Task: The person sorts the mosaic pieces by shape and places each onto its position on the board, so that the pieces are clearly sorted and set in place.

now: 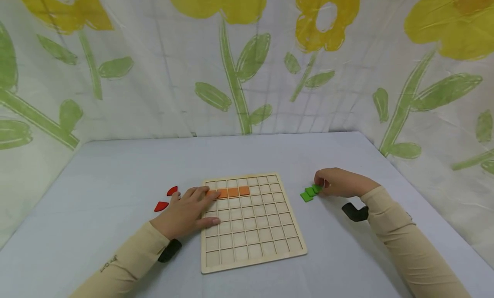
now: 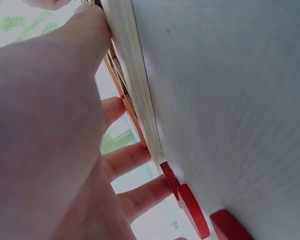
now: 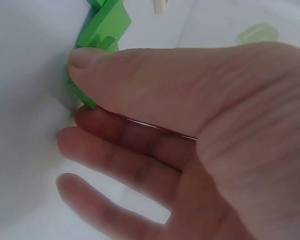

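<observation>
My left hand (image 1: pixel 187 212) lies with spread fingers over the left edge of a wooden grid board (image 1: pixel 254 261), its index fingertip at a row of orange tiles (image 1: pixel 233 192) in the upper cells. Red quarter-round pieces (image 1: pixel 161 206) lie left of that hand; in the left wrist view one fingertip is right at a red piece (image 2: pixel 170 179). My right hand (image 1: pixel 341 182) is right of the board, beside several overlapping green square tiles (image 1: pixel 306 197). Seen from the right wrist, thumb and index finger pinch a green tile (image 3: pixel 82 96), partly hidden behind the thumb.
Board and pieces lie on a table with a white cover (image 1: pixel 135 169). Behind it hangs a white cloth (image 1: pixel 166 75) printed with yellow flowers. A dark band end (image 1: pixel 170 251) shows at the left wrist, another dark piece (image 1: pixel 355 212) at the right.
</observation>
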A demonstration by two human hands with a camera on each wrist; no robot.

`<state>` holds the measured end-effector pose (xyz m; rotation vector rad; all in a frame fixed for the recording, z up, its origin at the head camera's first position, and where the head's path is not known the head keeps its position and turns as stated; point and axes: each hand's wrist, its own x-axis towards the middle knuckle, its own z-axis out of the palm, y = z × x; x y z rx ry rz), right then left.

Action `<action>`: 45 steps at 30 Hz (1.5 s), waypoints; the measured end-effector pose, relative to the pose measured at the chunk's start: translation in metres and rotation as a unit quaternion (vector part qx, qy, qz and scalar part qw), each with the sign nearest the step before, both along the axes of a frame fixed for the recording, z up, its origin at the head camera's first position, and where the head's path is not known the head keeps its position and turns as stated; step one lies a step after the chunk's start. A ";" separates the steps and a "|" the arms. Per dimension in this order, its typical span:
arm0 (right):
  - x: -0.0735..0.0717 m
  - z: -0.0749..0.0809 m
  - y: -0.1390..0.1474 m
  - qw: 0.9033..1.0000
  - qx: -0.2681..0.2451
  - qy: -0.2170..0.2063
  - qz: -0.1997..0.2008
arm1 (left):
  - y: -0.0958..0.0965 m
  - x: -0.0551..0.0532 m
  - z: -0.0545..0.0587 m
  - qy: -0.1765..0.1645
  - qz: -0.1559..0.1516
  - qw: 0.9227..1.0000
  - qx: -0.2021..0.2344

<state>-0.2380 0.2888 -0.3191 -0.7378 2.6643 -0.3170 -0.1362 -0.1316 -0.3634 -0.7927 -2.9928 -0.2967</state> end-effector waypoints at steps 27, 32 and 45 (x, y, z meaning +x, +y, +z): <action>-0.021 0.019 -0.052 0.998 0.007 0.025 0.063 | 0.002 0.003 0.000 -0.022 0.009 1.000 0.000; -0.019 0.025 -0.088 0.993 0.007 0.036 0.114 | 0.001 0.002 0.001 -0.012 0.008 1.000 -0.003; -0.015 0.012 -0.134 0.986 0.029 0.040 0.160 | -0.001 0.003 0.000 -0.011 0.004 1.000 0.006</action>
